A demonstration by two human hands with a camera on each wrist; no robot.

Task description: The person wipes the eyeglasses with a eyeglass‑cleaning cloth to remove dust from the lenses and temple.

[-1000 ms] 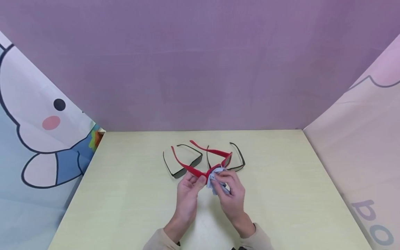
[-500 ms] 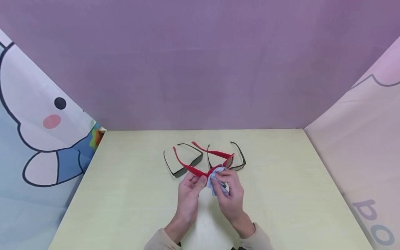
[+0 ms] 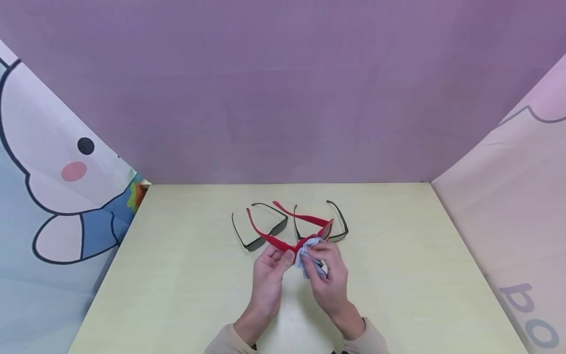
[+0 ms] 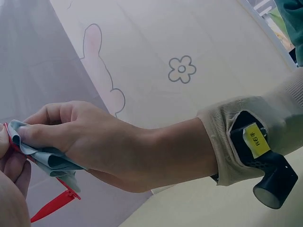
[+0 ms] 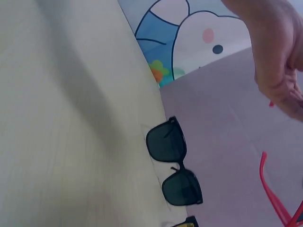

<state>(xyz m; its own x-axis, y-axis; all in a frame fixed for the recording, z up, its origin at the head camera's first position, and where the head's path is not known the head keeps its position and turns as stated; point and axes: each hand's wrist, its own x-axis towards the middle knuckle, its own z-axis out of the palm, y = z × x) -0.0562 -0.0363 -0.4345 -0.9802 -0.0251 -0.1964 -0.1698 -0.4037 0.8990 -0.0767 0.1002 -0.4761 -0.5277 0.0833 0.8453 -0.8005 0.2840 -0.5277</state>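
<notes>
The right hand pinched a crumpled, pale-blue cloth against red-framed glasses. The left hand gripped them. Angular, dark-lensed sunglasses lay on the smooth table.

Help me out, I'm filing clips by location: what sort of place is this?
Probably an indoor tabletop booth set up for recording: a pale table, a purple sheet behind it, a cartoon-printed sheet along its left side, and a black device worn at the right sleeve.
</notes>
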